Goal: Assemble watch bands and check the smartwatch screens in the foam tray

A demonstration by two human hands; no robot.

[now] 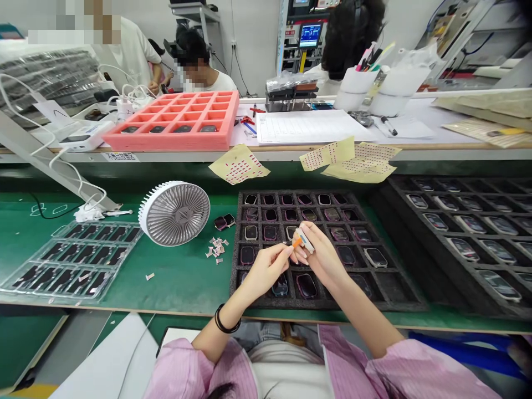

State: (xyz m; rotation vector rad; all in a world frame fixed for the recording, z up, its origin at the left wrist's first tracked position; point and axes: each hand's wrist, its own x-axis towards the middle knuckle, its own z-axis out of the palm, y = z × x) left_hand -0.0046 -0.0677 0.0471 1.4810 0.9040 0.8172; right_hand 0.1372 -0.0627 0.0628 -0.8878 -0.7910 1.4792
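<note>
As the view drops onto the bench, a small white piece with an orange tip (305, 241) is seen clamped between the thumb and fingers of the right hand (322, 259), held just above a black foam tray (388, 291). Right beside it, the left hand (265, 270) is brought in, its fingertips (287, 251) pressed together at the orange end; whether anything tiny is caught there can't quite be made out from this angle. Directly below the grip, smartwatch bodies (306, 285) are seated in the tray's square compartments. A black beaded bracelet (226, 320) is worn on the left wrist, just behind the grip. Out to the right, a second black tray (457, 235) is loaded with more watch bodies, while to the left a round white desk fan (174, 213) is stood on the green workbench (174, 291), with a small heap of paper scraps (216, 247) between it and the hands. Farther left, a clear plastic tray (75, 260) of dark pieces is laid out. Ahead of the grip, yellow sticker sheets (239, 164) are spread by the bench edge, and a pink foam tray (178, 119) is set on the shelf beyond.
</note>
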